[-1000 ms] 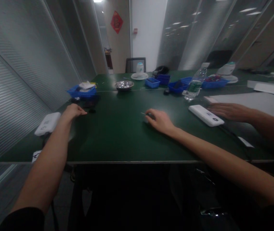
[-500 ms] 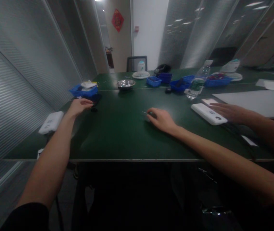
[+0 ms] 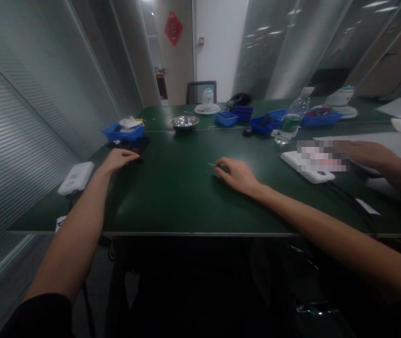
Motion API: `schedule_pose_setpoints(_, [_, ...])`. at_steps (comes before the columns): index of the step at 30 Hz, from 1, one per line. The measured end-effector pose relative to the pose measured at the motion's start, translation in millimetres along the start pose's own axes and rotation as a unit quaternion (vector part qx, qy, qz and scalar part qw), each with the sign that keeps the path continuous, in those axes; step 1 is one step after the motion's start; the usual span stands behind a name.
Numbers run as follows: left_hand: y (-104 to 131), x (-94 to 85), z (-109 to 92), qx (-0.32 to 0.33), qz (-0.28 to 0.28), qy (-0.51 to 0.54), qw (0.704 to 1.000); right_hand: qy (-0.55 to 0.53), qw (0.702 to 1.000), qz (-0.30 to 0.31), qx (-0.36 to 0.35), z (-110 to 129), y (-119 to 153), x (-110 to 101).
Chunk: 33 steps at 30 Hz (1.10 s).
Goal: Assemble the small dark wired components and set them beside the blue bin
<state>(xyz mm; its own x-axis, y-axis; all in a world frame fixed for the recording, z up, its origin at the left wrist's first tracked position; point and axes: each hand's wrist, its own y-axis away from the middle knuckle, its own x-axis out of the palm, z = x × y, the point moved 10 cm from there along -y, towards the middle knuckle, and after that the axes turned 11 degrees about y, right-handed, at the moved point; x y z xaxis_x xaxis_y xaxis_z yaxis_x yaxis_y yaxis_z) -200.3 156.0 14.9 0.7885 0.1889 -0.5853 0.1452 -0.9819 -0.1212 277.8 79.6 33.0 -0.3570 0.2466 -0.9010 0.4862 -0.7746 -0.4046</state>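
My left hand [image 3: 118, 159] is over the left side of the green table [image 3: 175, 197], its fingers pinched together. Their tips touch or nearly touch a small dark piece [image 3: 139, 160]; whatever lies between them is too small to make out. My right hand [image 3: 234, 174] rests on the table right of centre, fingers curled. A thin, pale, needle-like rod [image 3: 212, 164] sticks out leftward from its fingertips; the rest of it is hidden in the hand. Just beyond my left hand lies a dark flat object [image 3: 143, 144].
A blue tray [image 3: 124, 133] stands far left, a steel bowl [image 3: 185, 123] at the back. White devices [image 3: 76, 178] flank my arms. To the right are a water bottle [image 3: 290, 121], several blue trays, papers, and another person's hand [image 3: 372, 152] beside a blurred-out patch.
My left hand has moved slightly right and down, bringing its fingertips to the dark piece. My right hand stays put. The other person's hand has moved right, and papers at right are lifted.
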Motion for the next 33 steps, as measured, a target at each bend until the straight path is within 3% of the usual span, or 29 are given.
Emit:
schedule_pose_setpoints(6, [5,3.5,-16,0.017,0.036,-0.057,0.998,0.004,1.0,-0.004,-0.002,-1,-1,0])
schedule_pose_setpoints(11, [10,6.8,-36,0.069,0.053,-0.056,0.995,0.004,1.0,0.001,0.002,0,0,-1])
schedule_pose_setpoints(20, [7,13.0,-22,0.062,0.125,-0.04,0.989,0.007,1.0,0.006,0.008,1,0,-1])
schedule_pose_setpoints(24, [11,17.6,-30,0.073,0.084,-0.054,0.992,0.006,1.0,0.006,-0.001,2,0,-1])
schedule_pose_setpoints(27, [22,41.9,-56,0.133,0.068,-0.065,0.987,0.007,1.0,0.012,-0.002,2,-1,1])
schedule_pose_setpoints(33, [62,144.8,-135,0.266,0.189,0.007,0.945,-0.004,1.0,0.017,-0.02,5,1,0])
